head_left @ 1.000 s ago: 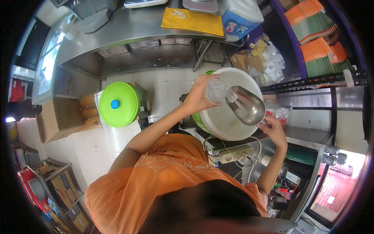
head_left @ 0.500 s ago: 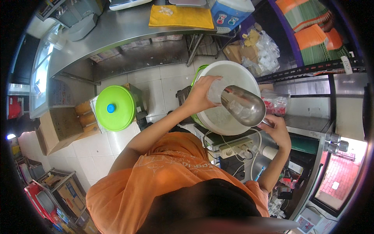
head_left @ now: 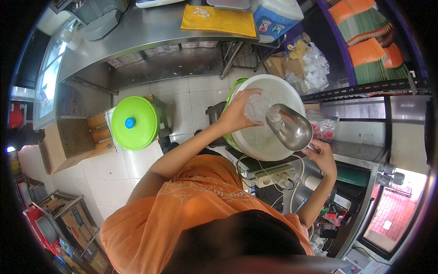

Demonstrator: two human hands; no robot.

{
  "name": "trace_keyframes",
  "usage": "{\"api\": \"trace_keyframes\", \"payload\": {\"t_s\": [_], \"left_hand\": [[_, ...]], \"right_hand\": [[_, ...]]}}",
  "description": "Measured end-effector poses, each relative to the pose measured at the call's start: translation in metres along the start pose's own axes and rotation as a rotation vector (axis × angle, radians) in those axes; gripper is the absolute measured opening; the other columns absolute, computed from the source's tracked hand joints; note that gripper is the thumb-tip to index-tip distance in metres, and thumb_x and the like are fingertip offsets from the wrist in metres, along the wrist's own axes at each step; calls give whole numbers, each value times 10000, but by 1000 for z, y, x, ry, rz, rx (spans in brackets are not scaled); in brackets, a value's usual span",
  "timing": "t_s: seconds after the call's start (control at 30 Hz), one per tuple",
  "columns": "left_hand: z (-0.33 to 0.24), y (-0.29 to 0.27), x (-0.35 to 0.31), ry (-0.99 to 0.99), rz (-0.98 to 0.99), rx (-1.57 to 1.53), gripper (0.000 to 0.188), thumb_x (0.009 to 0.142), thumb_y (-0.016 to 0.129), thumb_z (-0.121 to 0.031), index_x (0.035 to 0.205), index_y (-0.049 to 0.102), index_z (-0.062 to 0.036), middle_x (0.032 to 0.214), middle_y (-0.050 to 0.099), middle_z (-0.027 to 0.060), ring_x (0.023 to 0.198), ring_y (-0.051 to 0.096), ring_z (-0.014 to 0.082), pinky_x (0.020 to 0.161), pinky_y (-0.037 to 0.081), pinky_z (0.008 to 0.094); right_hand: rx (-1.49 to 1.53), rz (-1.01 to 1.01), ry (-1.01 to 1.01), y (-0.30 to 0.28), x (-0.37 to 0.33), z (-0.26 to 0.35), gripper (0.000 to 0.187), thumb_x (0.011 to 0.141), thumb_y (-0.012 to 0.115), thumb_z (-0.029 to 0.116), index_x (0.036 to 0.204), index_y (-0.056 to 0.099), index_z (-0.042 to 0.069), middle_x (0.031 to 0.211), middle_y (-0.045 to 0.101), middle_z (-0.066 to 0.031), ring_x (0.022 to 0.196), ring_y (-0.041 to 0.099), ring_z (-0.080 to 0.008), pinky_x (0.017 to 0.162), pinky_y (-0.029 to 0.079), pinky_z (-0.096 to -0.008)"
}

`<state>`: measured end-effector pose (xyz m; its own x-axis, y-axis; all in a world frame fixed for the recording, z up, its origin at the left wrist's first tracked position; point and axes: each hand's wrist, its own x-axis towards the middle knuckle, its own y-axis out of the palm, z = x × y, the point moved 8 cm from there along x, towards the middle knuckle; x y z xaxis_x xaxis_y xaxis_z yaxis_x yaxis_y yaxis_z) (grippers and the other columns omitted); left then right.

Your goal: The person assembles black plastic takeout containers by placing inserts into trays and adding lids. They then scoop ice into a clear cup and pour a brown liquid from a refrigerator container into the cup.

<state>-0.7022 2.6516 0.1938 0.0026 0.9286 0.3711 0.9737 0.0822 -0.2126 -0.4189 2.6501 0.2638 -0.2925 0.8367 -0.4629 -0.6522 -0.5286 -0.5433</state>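
Note:
My left hand (head_left: 241, 111) is wrapped round a clear plastic cup (head_left: 257, 108) above a large white-lined bucket (head_left: 248, 147). Ice seems to fill part of the cup. My right hand (head_left: 322, 158) grips the handle of a metal ice scoop (head_left: 292, 131), whose mouth points at the cup. Several ice pieces (head_left: 275, 114) lie near the scoop's front lip. More ice shows in the bucket below. The bucket has a green outer side, visible at its left.
A green round lid with a blue knob (head_left: 134, 123) sits left of me. Beyond is a steel counter (head_left: 150, 29) with a yellow cloth (head_left: 219, 20) and a blue-white jug (head_left: 276, 20). A power strip (head_left: 273, 177) with cables lies close to the bucket's near side.
The scoop has tipped further toward the cup, and its ice has slid from the middle to the front lip. The cup now looks fuller with ice.

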Motion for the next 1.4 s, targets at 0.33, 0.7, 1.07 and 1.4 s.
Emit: {"api": "trace_keyframes", "payload": {"t_s": [0.33, 0.7, 1.07, 1.4], "left_hand": [[-7, 11, -4, -26, 34, 147, 873, 557, 878, -167, 1323, 462, -103, 1256, 520, 124, 1202, 456, 350, 1030, 365, 436], [-2, 8, 0, -57, 6, 132, 864, 560, 879, -152, 1314, 460, -89, 1260, 518, 136, 1204, 460, 355, 1033, 380, 428], [25, -39, -14, -131, -265, -28, 928, 538, 927, -200, 1317, 449, -46, 1286, 538, 122, 1193, 525, 260, 1034, 409, 374], [27, -109, -47, -187, -453, 39, 981, 539, 923, -139, 1363, 402, -36, 1283, 545, 135, 1195, 530, 243, 1043, 413, 370]], "right_hand": [[-182, -64, -122, -1, 0, 23, 238, 765, 728, 49, 998, 702, 5, 666, 613, -17, 619, 474, -33, 581, 395, -234], [-110, -60, -101, -5, 0, 26, 260, 787, 711, 43, 1037, 685, -21, 719, 651, 2, 637, 515, -46, 579, 423, -236], [-212, -174, -320, 20, 76, -47, 220, 784, 723, 57, 964, 633, -32, 838, 534, -68, 773, 505, -156, 701, 396, -272], [-794, -255, -172, 154, 150, -89, 292, 724, 796, 211, 721, 611, -14, 665, 583, -181, 708, 615, -337, 652, 475, -433]]}}
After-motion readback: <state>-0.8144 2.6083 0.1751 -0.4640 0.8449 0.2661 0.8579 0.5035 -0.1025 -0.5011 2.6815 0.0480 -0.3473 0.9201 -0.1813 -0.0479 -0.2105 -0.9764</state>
